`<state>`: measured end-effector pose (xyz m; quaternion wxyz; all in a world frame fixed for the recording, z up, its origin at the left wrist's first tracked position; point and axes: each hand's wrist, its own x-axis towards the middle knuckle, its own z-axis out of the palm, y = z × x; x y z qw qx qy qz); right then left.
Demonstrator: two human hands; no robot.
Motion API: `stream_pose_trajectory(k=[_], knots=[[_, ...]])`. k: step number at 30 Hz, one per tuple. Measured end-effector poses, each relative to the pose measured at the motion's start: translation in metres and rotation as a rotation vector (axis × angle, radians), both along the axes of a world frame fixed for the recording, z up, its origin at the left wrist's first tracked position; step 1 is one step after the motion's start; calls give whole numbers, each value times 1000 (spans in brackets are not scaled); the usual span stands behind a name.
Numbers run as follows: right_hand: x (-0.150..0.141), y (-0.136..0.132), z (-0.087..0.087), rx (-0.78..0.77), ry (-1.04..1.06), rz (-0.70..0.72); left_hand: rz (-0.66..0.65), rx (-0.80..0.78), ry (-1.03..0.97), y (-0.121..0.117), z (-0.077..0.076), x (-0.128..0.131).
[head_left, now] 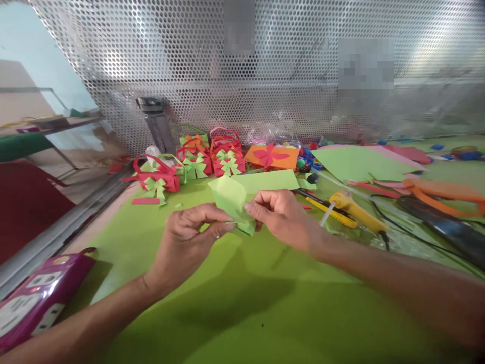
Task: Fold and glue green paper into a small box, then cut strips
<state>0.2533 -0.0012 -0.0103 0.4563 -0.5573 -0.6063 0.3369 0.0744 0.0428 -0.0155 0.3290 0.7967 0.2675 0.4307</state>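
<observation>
A folded piece of light green paper [229, 196] is held up over the table between both hands. My left hand [193, 237] pinches its lower left edge between thumb and fingers. On the right side, my right hand [278, 215] grips the paper with thumb and curled fingers. The paper's lower part is bent into a small box-like fold, and its upper flap stands up. Behind it lies a flat strip of light green paper [271, 180]. Part of the folded piece is hidden by my fingers.
Small red paper baskets with green bows [195, 164] stand at the back, beside a dark bottle [157, 124]. At right lie a yellow glue gun [359, 212], a yellow cutter [333, 211] and green paper sheets [364, 162]. A purple power strip [41, 293] sits front left. A perforated metal panel [197, 65] rises behind.
</observation>
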Motion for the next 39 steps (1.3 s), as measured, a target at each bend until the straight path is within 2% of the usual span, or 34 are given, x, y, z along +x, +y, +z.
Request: stream_pose_trajectory(k=[4,8,11,18,29,35,39], knots=[[2,-5,-3,209,-87,-33,113,129,13,-2,1,0],[2,-12,-5,545,-389,-83,192,254,35,-3,2,0],[-1,-13,-8,685,-558,-73,239,286,59,-4,1,0],[-5,-13,-12,701,-653,-82,257,340,61,-8,-1,1],[-2,-11,-14,696,-626,-39,248,352,59,-11,0,2],[-2,-12,-11,735,-787,-51,226,385,82,-9,1,3],[2,-10,-11,704,-790,-59,197,379,113,-4,1,3]])
